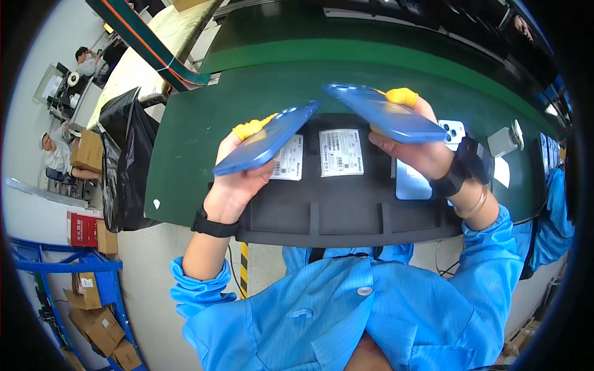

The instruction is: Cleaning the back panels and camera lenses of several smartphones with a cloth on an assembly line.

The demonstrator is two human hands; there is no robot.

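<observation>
My left hand (234, 185) is closed around a blue smartphone (267, 141), held tilted above the left part of a black compartmented tray (346, 207). My right hand (424, 157) grips a second blue smartphone (387, 116), tilted the opposite way, with its upper end near the first phone's; the two are apart. Each hand wears a yellow finger cot. Beneath them, a white printed label card (341, 152) lies in the tray, and another label card (289, 159) is partly covered by my left hand. A light-blue phone (413, 182) lies by my right wrist.
A white phone (451, 131) with round lenses and a small white box (502, 142) are on the green table (179, 161) at right. A black plastic bag (127, 161) hangs at the left edge. Cardboard boxes (102, 328) fill a blue rack; people sit far left, and a blue sleeve shows at right.
</observation>
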